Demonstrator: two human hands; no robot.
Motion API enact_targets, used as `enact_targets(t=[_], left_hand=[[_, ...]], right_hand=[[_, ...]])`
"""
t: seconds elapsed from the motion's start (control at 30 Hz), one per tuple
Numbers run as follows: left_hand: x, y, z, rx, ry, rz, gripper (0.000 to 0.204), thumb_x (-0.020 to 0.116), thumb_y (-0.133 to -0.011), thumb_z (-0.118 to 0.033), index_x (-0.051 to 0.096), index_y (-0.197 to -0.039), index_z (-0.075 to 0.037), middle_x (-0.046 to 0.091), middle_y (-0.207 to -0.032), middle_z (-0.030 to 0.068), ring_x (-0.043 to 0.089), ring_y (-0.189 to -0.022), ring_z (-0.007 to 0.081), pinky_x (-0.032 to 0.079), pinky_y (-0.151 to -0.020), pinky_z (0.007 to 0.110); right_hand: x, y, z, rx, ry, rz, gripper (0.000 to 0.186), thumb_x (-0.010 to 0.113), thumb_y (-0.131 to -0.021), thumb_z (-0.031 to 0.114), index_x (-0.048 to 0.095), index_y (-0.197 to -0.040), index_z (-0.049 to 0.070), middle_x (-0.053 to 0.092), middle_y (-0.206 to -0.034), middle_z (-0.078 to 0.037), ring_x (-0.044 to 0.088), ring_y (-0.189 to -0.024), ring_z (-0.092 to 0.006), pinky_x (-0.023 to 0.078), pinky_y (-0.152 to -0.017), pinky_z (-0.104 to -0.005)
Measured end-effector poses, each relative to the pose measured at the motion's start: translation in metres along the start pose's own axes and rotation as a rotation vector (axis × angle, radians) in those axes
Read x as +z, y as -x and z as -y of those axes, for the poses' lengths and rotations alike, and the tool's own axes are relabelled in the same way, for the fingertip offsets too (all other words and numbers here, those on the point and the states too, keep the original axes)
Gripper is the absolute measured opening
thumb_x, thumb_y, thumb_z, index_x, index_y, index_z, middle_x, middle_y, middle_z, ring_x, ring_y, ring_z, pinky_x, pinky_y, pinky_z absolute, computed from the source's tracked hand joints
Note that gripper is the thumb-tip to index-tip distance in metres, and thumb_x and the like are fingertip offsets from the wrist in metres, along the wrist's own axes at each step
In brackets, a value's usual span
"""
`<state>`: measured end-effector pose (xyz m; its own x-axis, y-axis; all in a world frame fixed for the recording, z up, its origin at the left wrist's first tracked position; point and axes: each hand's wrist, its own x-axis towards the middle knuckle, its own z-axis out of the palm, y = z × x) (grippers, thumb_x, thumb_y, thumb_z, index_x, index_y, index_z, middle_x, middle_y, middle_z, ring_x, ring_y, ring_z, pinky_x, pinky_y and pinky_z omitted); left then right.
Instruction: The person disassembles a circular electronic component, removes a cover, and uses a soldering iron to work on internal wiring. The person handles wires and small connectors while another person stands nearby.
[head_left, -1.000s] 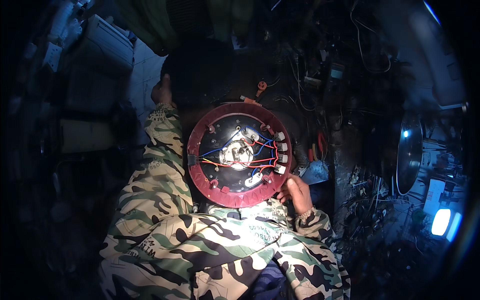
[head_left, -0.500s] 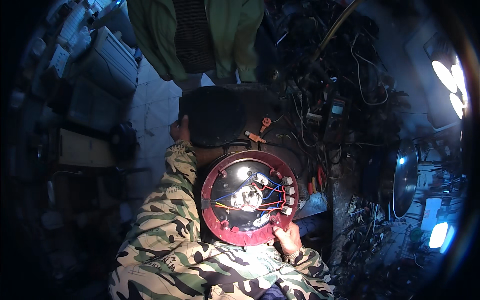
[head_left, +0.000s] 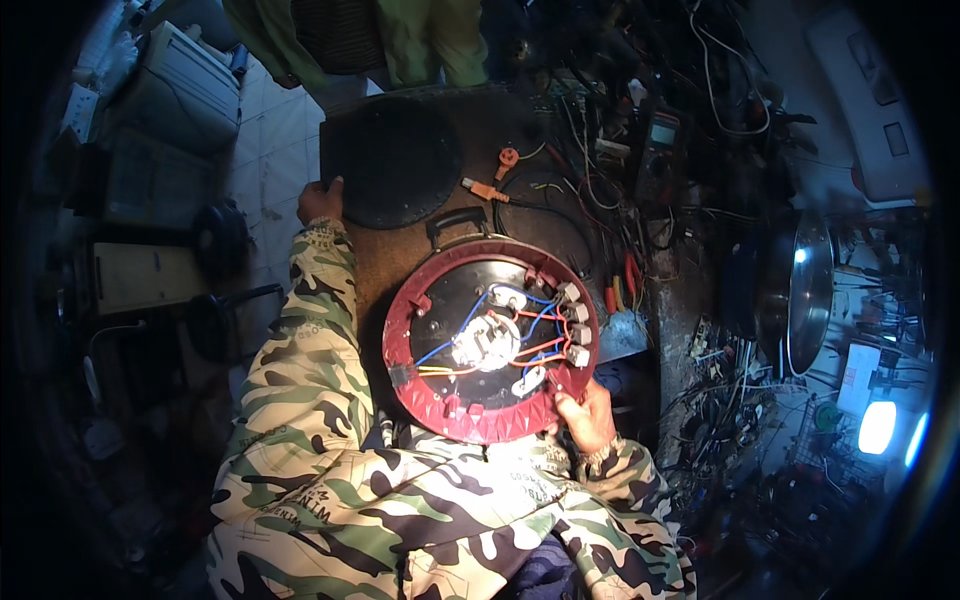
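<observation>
A round maroon appliance base (head_left: pixel 455 420), open to show a black inner plate, coloured wires, white connectors and a pale centre, sits low in front of me. My right hand (head_left: pixel 585 418) grips its lower right rim with the thumb uppermost. A black handle (head_left: pixel 455 221) shows behind it. Beyond, my left hand (head_left: pixel 322 202) holds the left edge of a flat black round-cornered panel (head_left: pixel 390 155) lying on the brown worktop (head_left: pixel 375 260). An orange plug (head_left: pixel 507 162) and another orange connector (head_left: pixel 482 188) lie right of that panel.
Across the worktop stands a person in a green jacket (head_left: pixel 440 40). Tangled cables, a meter (head_left: pixel 663 135) and red-handled tools (head_left: pixel 630 280) crowd the right side. Further right are a round glass-like lid (head_left: pixel 808 290) and a bright lamp (head_left: pixel 877 427). Left are a pale appliance (head_left: pixel 195 80) and tiled floor.
The view has shifted. The base has turned slightly, uncovering more of its handle, and my right thumb has come over its rim. My left hand remains at the black panel's edge.
</observation>
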<state>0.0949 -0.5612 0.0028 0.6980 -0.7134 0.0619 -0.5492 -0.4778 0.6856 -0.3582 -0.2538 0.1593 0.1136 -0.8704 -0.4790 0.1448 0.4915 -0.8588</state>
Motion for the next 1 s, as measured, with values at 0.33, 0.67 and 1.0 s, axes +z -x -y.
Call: enact_targets(t=[0.33,0.67,1.0], left_hand=[[-0.009,-0.003,0.001,0.02,-0.206,0.233,0.059,0.075,-0.08,-0.055,0.076,-0.102,0.0,0.072,-0.104,0.0268,0.068,-0.101,0.0457,0.053,-0.091,0.051],[-0.083,0.083,0.015,-0.126,0.43,0.484,0.031,0.067,-0.096,-0.023,0.066,-0.114,0.002,0.071,-0.101,0.0101,0.07,-0.086,0.0155,0.055,-0.071,0.027],[-0.182,0.334,0.001,-0.108,0.761,0.556,0.046,0.068,-0.097,-0.012,0.052,-0.136,0.007,0.066,-0.117,0.0134,0.063,-0.104,0.0127,0.055,-0.087,0.029]], right_hand=[[0.001,-0.017,0.001,0.081,0.069,-0.04,0.031,0.055,-0.095,0.003,0.057,-0.124,-0.004,0.065,-0.091,-0.009,0.063,-0.061,-0.0157,0.051,-0.052,-0.0276],[-0.006,-0.026,-0.01,0.085,0.041,0.005,0.031,0.051,-0.096,-0.002,0.051,-0.127,-0.004,0.063,-0.092,-0.011,0.063,-0.06,-0.0159,0.053,-0.053,-0.0277],[-0.015,-0.028,-0.013,0.09,0.039,0.072,0.033,0.053,-0.095,-0.005,0.049,-0.128,-0.005,0.064,-0.092,-0.011,0.064,-0.06,-0.0165,0.055,-0.052,-0.0267]])
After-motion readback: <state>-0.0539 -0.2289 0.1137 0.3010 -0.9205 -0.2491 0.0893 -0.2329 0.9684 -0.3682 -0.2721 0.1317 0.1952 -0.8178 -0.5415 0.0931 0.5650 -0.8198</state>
